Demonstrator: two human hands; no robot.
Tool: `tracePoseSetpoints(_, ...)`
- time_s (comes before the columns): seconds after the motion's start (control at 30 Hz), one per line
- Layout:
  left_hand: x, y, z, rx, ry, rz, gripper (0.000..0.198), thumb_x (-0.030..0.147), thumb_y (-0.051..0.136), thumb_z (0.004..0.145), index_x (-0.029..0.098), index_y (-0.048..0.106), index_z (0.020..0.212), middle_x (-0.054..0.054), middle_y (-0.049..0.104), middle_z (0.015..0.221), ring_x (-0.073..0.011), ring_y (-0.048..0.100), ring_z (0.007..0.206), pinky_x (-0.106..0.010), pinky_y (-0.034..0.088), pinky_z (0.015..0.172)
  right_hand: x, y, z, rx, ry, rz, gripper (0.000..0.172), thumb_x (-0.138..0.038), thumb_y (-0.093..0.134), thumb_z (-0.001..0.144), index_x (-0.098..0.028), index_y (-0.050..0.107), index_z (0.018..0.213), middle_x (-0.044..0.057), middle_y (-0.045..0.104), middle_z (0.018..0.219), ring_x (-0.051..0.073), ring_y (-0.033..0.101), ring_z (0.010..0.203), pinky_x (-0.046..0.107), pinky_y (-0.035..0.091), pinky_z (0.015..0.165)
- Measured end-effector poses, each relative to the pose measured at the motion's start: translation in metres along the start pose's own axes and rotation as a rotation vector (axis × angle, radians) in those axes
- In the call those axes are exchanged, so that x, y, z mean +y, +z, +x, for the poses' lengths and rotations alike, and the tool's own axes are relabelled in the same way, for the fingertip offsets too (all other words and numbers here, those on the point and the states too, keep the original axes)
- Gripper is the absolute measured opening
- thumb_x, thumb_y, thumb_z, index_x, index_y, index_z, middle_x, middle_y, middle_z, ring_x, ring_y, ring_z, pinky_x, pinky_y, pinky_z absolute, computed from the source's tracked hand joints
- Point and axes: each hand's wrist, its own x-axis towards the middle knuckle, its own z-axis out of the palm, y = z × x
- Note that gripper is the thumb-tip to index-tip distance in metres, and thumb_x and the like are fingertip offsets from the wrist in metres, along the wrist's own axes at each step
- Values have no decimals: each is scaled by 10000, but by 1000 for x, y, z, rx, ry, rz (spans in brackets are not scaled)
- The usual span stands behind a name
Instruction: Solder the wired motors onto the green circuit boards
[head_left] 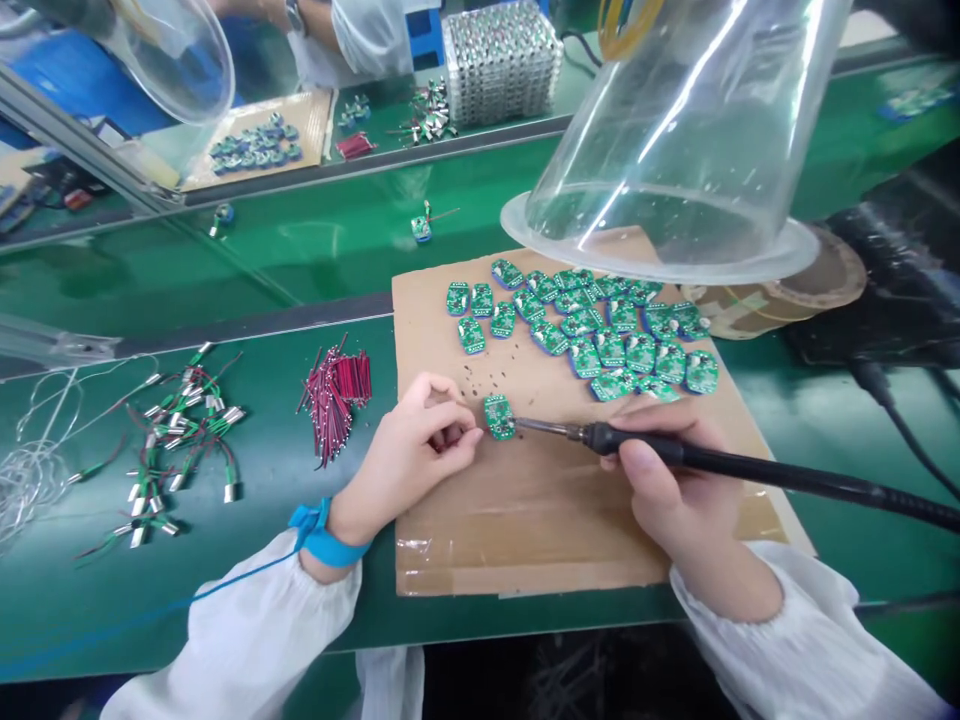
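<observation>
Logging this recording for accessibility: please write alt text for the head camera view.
A right hand holds a soldering iron with its tip on a small green circuit board, which the left hand touches at its edge on a cardboard sheet. More boards lie grouped beyond, with red-and-black wires to the left.

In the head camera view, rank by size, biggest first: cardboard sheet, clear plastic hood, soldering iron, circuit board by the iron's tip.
Cardboard sheet and clear plastic hood: too close to rank, the hood being nearer the camera.
Soldering iron.
Green circuit board.
</observation>
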Motion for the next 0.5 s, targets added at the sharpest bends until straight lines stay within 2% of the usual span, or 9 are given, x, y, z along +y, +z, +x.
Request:
tracePoseSetpoints(0.1, 1, 0, 0, -53, 3, -28, 118, 205, 627, 935, 175, 630, 820, -58, 634, 1199, -74, 554, 674, -239, 487, 631, -1, -1, -2, -32, 28, -31, 83, -279, 689, 911, -261, 651, 982, 29, 625, 797, 190, 603, 653, 356, 467, 564)
tracePoseSetpoints(0.23, 2, -1, 1, -97, -7, -47, 155, 164, 612, 935, 164, 603, 780, -45, 680, 1203, -62, 523, 639, -227, 447, 606, 0, -2, -2, -78, 52, -46, 92, -255, 691, 909, -252, 645, 988, 26, 627, 816, 165, 589, 615, 335, 474, 549)
tracePoseSetpoints(0.5, 4, 0, 2, -94, -32, -17, 170, 151, 604, 939, 168, 587, 771, -19, 688, 1212, -60, 504, 630, -237, 418, 606, -1, -1, -1, -115, 56, -62, 120, -215, 694, 904, -246, 631, 1001, 33, 625, 864, 163, 606, 666, 313, 485, 556)
